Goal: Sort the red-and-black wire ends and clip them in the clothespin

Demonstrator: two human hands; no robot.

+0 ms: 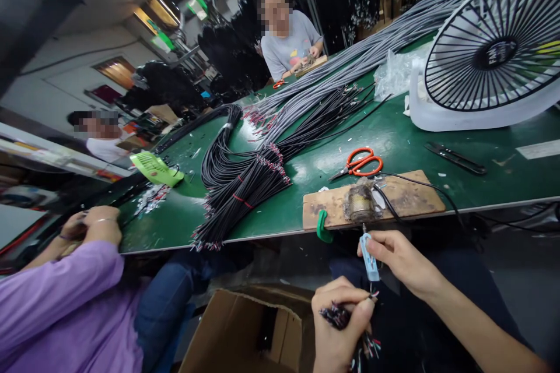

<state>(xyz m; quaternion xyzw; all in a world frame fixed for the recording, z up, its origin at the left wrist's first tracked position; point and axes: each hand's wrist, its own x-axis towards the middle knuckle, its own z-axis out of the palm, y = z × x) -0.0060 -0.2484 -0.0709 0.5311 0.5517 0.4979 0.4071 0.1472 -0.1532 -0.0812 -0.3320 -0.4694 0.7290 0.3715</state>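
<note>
My left hand (339, 326) is closed around a bundle of dark cables (336, 316) with stripped red and white wire ends. Between its thumb and forefinger, one cable end points up at the lower tip of a light blue plastic clip (370, 259). With thumb and fingers my right hand (396, 253) pinches this clip from the side. The clip's upper end meets the thin shaft of a small round motor (361, 204). That motor is fixed on a wooden board (415, 195) at the table's edge, beside a green clamp (324, 226).
Orange-handled scissors (359, 163), black snips (455, 157) and a white fan (464, 116) stand or lie on the green table (306, 198). Black cable bundles (245, 186) and grey cables (306, 99) cover its middle. A cardboard box (236, 326) is below. Co-workers sit left and across.
</note>
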